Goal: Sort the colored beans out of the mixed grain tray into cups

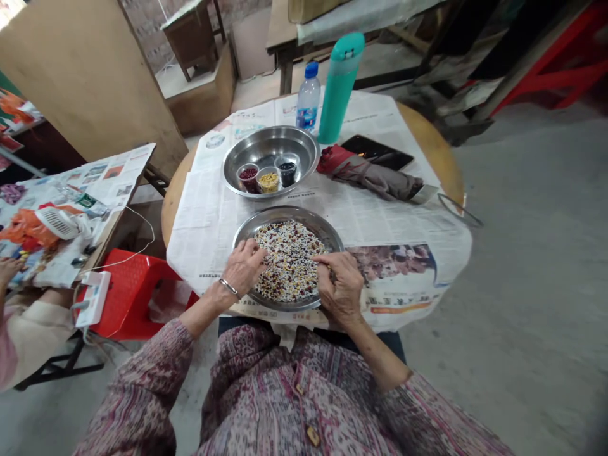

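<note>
In front of me a shallow metal basin (335,237) holds a spread mix of white grains with red, yellow and dark beans (289,259). My left hand (244,263) rests over the basin's left rim, its fingers curled together at the edge of the mix. Over the right side, my right hand (339,285) has thumb and index finger pinched close above the grains. Whatever either hand holds is too small to make out. Behind, a second metal basin (247,144) contains clear cups of red beans (249,178), yellow kernels (268,182) and black beans (287,173).
Newspaper (199,209) covers the round table (430,145). A water bottle (308,101), teal flask (339,88), folded umbrella (375,177) and dark phone (377,152) stand or lie at the back. On the left are a red stool (126,301), a power strip (95,297) and another person's hand (8,269).
</note>
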A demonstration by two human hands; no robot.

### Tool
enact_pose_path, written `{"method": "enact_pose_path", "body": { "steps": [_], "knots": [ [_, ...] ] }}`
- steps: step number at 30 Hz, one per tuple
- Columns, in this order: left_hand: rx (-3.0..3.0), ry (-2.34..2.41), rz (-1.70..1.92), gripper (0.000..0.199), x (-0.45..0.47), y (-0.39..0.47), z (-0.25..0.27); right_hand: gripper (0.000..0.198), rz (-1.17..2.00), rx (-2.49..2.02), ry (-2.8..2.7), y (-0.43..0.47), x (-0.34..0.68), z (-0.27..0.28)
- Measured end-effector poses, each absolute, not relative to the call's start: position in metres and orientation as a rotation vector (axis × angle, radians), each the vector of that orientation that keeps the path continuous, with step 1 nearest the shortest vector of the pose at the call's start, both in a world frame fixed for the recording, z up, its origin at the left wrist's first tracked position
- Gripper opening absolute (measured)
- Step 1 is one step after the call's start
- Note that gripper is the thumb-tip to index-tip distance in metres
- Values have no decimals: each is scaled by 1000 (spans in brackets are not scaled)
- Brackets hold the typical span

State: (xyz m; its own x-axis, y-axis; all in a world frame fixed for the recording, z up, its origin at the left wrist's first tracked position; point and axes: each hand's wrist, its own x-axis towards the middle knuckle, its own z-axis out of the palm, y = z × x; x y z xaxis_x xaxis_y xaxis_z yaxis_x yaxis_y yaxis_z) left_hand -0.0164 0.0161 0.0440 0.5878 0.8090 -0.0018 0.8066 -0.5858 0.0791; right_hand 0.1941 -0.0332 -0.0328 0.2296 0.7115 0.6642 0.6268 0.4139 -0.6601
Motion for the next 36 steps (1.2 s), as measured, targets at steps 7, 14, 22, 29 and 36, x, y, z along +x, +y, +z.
{"method": "enact_pose_path", "body": {
  "steps": [7,14,22,29,36],
  "knots": [
    [2505,1206,-332,32,-13,-4,54,19,96,-1287,-1486,-34,195,-33],
    [2615,1108,-14,21,30,23,28,20,109,-1308,-1478,-35,194,-31],
    [2633,1312,223,31,29,44,34,19,138,-1310,-1490,-35,196,-34],
    [2636,1159,-109,34,32,34,33,18,294,-1329,-1411,-37,200,-14],
    [2698,1130,-228,22,24,33,35,19,411,-1609,-1206,20,252,0]
  ]
}}
